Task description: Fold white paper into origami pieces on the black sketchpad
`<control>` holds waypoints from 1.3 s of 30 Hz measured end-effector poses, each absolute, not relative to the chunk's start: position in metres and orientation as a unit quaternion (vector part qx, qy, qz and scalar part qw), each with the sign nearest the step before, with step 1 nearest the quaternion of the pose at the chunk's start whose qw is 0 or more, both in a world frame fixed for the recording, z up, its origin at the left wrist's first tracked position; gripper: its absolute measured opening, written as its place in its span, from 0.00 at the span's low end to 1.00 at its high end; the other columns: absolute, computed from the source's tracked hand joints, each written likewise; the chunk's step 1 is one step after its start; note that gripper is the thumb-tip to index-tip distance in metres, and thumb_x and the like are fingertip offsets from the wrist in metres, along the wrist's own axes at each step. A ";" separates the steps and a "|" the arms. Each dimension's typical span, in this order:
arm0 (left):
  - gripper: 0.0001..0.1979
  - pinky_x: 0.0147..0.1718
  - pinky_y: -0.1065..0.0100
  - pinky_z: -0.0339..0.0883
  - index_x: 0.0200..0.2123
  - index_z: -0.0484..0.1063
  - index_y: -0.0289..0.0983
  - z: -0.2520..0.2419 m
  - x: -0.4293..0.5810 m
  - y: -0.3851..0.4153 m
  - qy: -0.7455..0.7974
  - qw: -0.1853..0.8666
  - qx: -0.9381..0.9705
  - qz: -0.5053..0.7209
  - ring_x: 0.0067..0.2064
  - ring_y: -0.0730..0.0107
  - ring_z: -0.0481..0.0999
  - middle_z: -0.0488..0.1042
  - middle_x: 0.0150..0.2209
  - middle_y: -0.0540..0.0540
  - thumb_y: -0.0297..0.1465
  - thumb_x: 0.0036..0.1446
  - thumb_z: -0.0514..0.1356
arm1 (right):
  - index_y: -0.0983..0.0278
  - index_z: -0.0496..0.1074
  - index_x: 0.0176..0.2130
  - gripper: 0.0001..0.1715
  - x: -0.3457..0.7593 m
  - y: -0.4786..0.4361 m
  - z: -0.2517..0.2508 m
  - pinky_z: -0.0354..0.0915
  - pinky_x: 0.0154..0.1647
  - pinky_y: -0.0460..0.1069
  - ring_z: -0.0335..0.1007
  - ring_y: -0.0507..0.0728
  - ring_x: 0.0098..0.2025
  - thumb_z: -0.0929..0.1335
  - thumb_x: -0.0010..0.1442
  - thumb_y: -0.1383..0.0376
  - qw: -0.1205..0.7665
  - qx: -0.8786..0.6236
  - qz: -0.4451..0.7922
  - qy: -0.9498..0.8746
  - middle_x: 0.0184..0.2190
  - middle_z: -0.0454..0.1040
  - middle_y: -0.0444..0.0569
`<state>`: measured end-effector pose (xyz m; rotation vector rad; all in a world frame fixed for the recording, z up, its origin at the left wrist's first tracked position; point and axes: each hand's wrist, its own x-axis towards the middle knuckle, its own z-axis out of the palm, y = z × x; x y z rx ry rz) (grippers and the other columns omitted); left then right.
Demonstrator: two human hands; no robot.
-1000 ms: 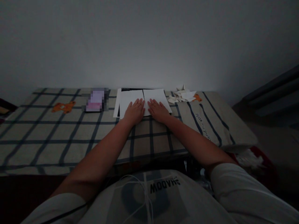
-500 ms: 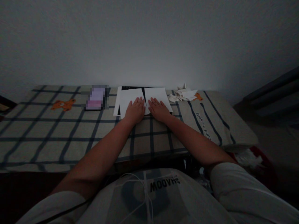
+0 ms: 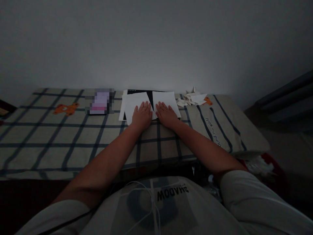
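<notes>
Two white sheets lie side by side over a dark flat board (image 3: pixel 139 91). My left hand (image 3: pixel 142 116) rests flat on the lower right part of the left sheet (image 3: pixel 133 101), fingers stretched out. On the lower left part of the right sheet (image 3: pixel 166 97) lies my right hand (image 3: pixel 166 114), also flat, its fingers spread. A dark wedge of the board shows between the sheets, wider at the top. Another white sheet (image 3: pixel 121 112) sticks out at the board's left edge.
A checked cloth (image 3: pixel 80 130) covers the table against the wall. A phone (image 3: pixel 99 102), its screen pixelated, lies left of the sheets. Crumpled paper pieces (image 3: pixel 193 98) lie to their right. A red container (image 3: pixel 271 163) with pale plastic stands below the table's right edge.
The left sheet has tilted a little to the left at its top, and the dark wedge between the sheets has widened. Both hands have hardly moved.
</notes>
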<state>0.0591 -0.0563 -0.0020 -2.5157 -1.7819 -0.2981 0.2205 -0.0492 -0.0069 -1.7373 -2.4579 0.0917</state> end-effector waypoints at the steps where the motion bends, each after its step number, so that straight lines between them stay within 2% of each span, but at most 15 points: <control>1: 0.29 0.67 0.48 0.46 0.70 0.52 0.32 -0.002 0.059 -0.056 -0.575 0.022 -0.812 -0.097 0.72 0.56 0.49 0.51 0.71 0.38 0.35 0.70 0.38 | 0.68 0.51 0.70 0.34 0.221 -0.049 -0.007 0.42 0.71 0.63 0.39 0.62 0.74 0.51 0.71 0.59 0.065 -0.576 0.030 -0.814 0.72 0.46 0.55; 22: 0.29 0.67 0.48 0.45 0.70 0.51 0.35 -0.003 0.058 -0.056 -0.576 0.019 -0.811 -0.101 0.72 0.57 0.49 0.52 0.71 0.40 0.35 0.70 0.38 | 0.66 0.49 0.71 0.34 0.222 -0.050 -0.003 0.41 0.71 0.63 0.37 0.61 0.74 0.51 0.72 0.58 0.055 -0.579 0.045 -0.812 0.73 0.44 0.54; 32: 0.29 0.68 0.49 0.44 0.70 0.52 0.30 -0.001 0.057 -0.057 -0.575 0.016 -0.813 -0.090 0.72 0.56 0.48 0.51 0.71 0.38 0.35 0.70 0.37 | 0.67 0.49 0.71 0.34 0.223 -0.051 -0.003 0.41 0.71 0.63 0.38 0.61 0.74 0.51 0.71 0.58 0.051 -0.576 0.047 -0.814 0.73 0.44 0.55; 39: 0.29 0.67 0.49 0.45 0.70 0.52 0.34 -0.004 0.057 -0.057 -0.575 0.020 -0.811 -0.107 0.72 0.57 0.49 0.52 0.71 0.40 0.36 0.70 0.37 | 0.67 0.50 0.71 0.34 0.225 -0.048 -0.001 0.42 0.71 0.62 0.39 0.61 0.74 0.51 0.72 0.57 0.062 -0.572 0.047 -0.817 0.73 0.44 0.55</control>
